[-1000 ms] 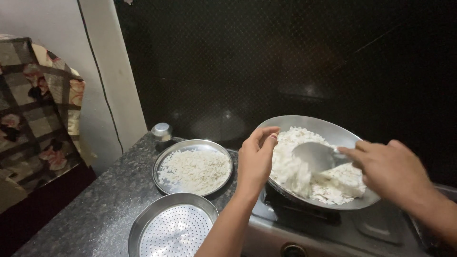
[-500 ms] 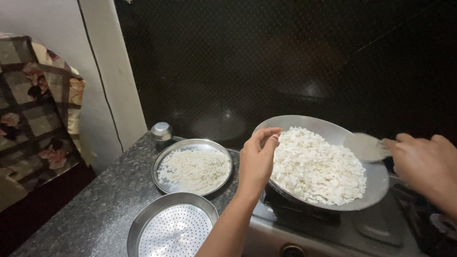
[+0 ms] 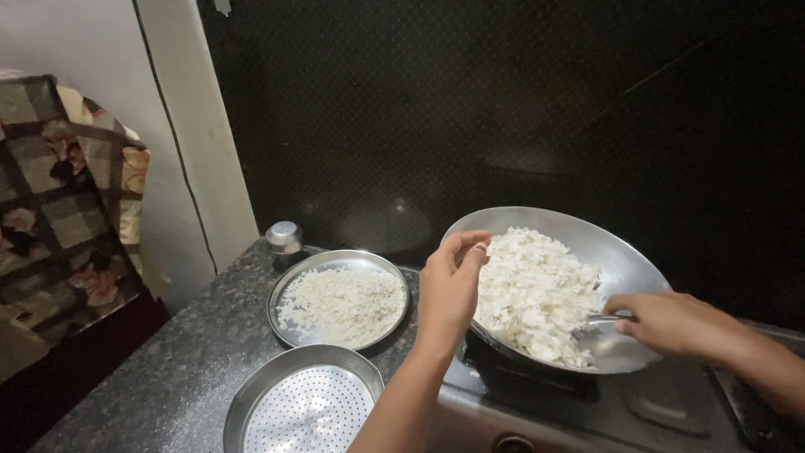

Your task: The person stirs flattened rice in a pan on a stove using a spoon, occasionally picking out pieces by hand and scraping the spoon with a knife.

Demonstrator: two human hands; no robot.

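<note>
A steel wok full of white flaked rice sits on a stove burner. My left hand grips the wok's near-left rim. My right hand holds a metal spatula whose blade goes into the right side of the rice. Left of the wok lies a round steel plate carrying a thin layer of the same white flakes.
A perforated steel strainer stands at the counter's front. A small lidded steel container is behind the plate. The speckled dark counter ends at a white wall on the left; a patterned cloth hangs there. A dark wall is behind the stove.
My right hand swung out to the right of the wok with the spatula, then came back in and pushed it into the rice. The rice heap got spread out. The left hand stayed on the rim.
</note>
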